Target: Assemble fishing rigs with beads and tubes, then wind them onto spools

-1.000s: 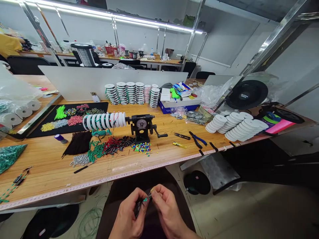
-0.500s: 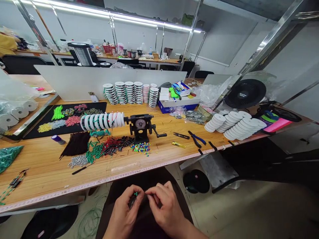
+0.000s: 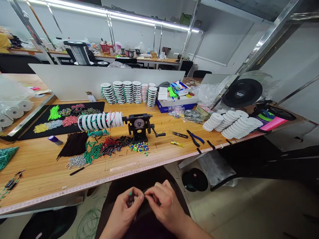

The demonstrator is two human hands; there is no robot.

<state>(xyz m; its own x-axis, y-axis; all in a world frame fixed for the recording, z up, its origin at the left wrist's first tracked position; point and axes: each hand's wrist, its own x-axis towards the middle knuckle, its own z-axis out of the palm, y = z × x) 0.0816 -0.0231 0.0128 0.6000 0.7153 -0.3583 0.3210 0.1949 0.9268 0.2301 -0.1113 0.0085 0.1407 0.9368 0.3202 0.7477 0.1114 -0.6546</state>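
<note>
Above my lap, just in front of the table edge, both hands meet fingertip to fingertip. My left hand (image 3: 126,208) is closed around small parts; a green tip (image 3: 130,194) shows between its fingers, and the rest is hidden in the palm. My right hand (image 3: 165,205) pinches close against the left fingertips; whatever lies in that pinch is too small to make out. Beyond them stands a black hand-cranked winder (image 3: 140,127) with a row of white spools (image 3: 101,121) on its shaft. Piles of green tubes (image 3: 94,151) and coloured beads (image 3: 140,147) lie before it.
Pliers (image 3: 195,137), snips (image 3: 179,134) and a yellow tool (image 3: 177,143) lie right of the winder. Stacked white spools (image 3: 240,125) stand farther right, near a black fan (image 3: 242,93). A measuring tape (image 3: 99,181) runs along the table's front edge. Dark threads (image 3: 73,145) lie on the left.
The left fingers have closed in more, and less of the green-tipped parts shows. The hands remain together at the fingertips. The whole view has shifted slightly.
</note>
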